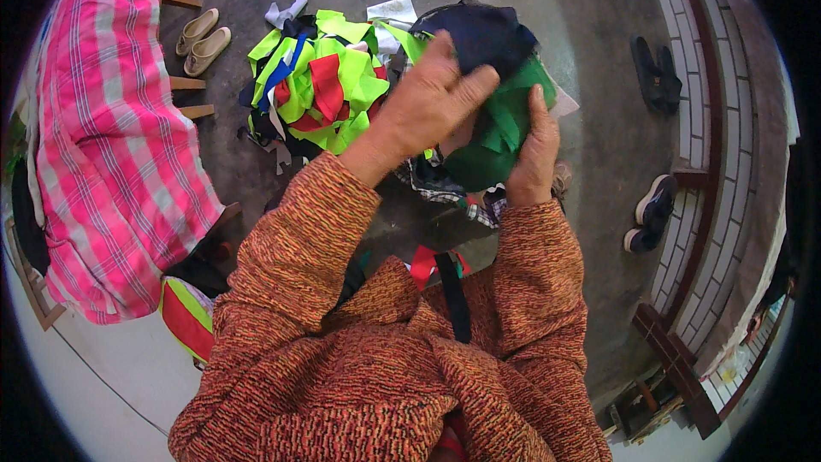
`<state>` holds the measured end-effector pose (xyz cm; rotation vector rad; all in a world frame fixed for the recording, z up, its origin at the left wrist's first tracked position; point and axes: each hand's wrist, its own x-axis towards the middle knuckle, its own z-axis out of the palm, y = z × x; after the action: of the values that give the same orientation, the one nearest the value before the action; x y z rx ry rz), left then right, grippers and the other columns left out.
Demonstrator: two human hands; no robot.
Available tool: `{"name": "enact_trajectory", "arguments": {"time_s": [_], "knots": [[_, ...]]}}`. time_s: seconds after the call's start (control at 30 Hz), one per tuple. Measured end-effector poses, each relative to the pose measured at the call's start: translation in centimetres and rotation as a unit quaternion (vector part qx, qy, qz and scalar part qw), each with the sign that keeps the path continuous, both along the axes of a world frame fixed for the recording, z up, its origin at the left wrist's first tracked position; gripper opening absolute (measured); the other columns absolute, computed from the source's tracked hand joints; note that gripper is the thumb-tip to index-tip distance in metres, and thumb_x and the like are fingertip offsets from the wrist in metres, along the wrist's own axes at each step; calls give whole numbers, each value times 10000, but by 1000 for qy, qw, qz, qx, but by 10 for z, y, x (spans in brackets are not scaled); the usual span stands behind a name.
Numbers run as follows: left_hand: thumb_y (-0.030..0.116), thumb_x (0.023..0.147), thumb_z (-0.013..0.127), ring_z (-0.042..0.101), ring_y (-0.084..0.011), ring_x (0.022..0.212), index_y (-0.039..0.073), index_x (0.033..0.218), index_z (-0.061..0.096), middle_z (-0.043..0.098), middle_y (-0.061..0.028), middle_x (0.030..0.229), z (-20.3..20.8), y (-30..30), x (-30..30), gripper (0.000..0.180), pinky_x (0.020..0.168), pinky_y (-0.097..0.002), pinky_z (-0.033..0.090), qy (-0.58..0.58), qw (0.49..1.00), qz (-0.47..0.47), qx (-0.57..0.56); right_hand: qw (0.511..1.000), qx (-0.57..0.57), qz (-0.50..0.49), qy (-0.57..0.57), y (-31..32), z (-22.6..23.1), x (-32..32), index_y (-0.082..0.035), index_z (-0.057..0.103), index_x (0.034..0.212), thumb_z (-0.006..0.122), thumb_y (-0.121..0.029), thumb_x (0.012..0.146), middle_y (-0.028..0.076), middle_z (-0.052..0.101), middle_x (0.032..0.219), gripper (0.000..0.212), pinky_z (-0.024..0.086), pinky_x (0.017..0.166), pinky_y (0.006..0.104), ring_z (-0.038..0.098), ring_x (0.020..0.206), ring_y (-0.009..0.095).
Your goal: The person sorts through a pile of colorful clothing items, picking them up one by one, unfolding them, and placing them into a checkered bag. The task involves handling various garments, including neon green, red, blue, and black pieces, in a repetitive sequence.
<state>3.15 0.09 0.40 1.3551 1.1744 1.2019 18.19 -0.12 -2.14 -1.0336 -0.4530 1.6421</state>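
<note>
In front of me, my left hand (pixel 432 103) reaches up and to the right over a dark navy cloth piece (pixel 492 38). Its thumb lies along the cloth's lower edge, and its other fingers curl out of sight. Green cloth (pixel 500 133) is bunched between my two hands. My right hand (pixel 537 158) grips the green cloth from the right side, thumb up, with the remaining fingers hidden. Left of my hands, on the floor, sits a heap of neon yellow fabric scraps (pixel 346 77), with red scrap (pixel 326 87) and blue and white strips mixed in.
A pink plaid cloth (pixel 128 128) covers furniture with wooden legs on the left. Beige shoes (pixel 205 43) stand beside it. Dark sandals (pixel 657 77) and dark sneakers (pixel 652 214) lie near the white brick ledge (pixel 731 137). A black strip (pixel 453 291) and red scraps rest on my lap.
</note>
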Motion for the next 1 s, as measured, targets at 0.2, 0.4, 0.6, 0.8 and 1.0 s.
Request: {"name": "enact_trajectory", "arguments": {"time_s": [0.2,0.4,0.6,0.8,1.0], "knots": [[259,779,653,378,-369,1154,32,1020,606,362,-156,1340,-3,-13,12,334,976,-427,347,343,928,-33,140,989,66,66,119,-8,-1,-5,-29,446,1236,615,-415,838,69,545,1154,580,465,875,319,556,1020,183],[234,750,666,393,-369,1163,40,1073,579,403,-186,1307,1,-12,6,386,999,-416,334,306,941,-47,133,999,19,40,9,-3,-3,-4,-31,480,1198,579,-152,819,61,565,1094,410,472,853,314,574,968,183],[14,754,619,555,-162,987,24,1184,459,568,-90,1070,1,-1,-9,459,867,-276,451,39,997,65,-4,996,-50,-25,62,2,-15,5,-6,558,1092,566,-142,837,114,639,996,289,522,801,368,638,869,240],[-47,783,592,597,-167,912,-1,1111,533,598,-97,1023,-1,10,-36,336,832,-265,488,-187,960,174,-115,995,-57,-57,52,6,-9,18,-6,531,1142,543,-127,849,132,621,1081,316,507,856,392,621,956,269],[-17,837,559,608,-201,905,12,1072,540,614,-114,1006,-4,17,-54,237,834,-302,503,-354,892,229,-163,994,-32,-87,55,11,-5,22,0,530,1134,547,-123,866,126,619,1076,295,517,845,403,625,946,271]]}}
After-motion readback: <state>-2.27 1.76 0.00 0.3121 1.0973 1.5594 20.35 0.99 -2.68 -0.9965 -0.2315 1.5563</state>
